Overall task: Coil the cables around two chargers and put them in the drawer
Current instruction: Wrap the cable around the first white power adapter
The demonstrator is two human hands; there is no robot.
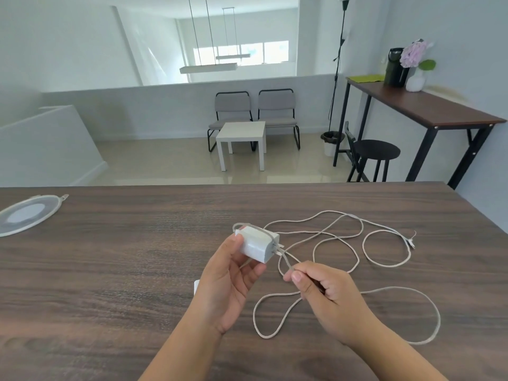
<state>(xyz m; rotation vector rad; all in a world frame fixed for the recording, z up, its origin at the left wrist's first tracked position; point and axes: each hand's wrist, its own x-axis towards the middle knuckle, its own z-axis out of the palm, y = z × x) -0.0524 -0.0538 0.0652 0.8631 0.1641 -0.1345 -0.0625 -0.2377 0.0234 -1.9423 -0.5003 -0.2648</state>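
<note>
My left hand (pixel 231 279) holds a white charger block (pixel 257 247) above the dark wooden table (pixel 110 270), its prongs pointing right. One turn of pale braided cable (pixel 384 264) lies over the block. My right hand (pixel 327 292) pinches that cable just right of the prongs. The cable's remaining length sprawls in loose loops over the table to the right, its plug end (pixel 411 240) lying far right. A small white corner (pixel 196 287), partly hidden behind my left wrist, may be a second charger; I cannot tell.
A round clear lid or dish (pixel 27 214) rests at the table's left edge. Beyond the table stand two grey chairs (pixel 253 116), a small white table (pixel 242 138), a black stool (pixel 376 152) and a tall side table (pixel 428 105).
</note>
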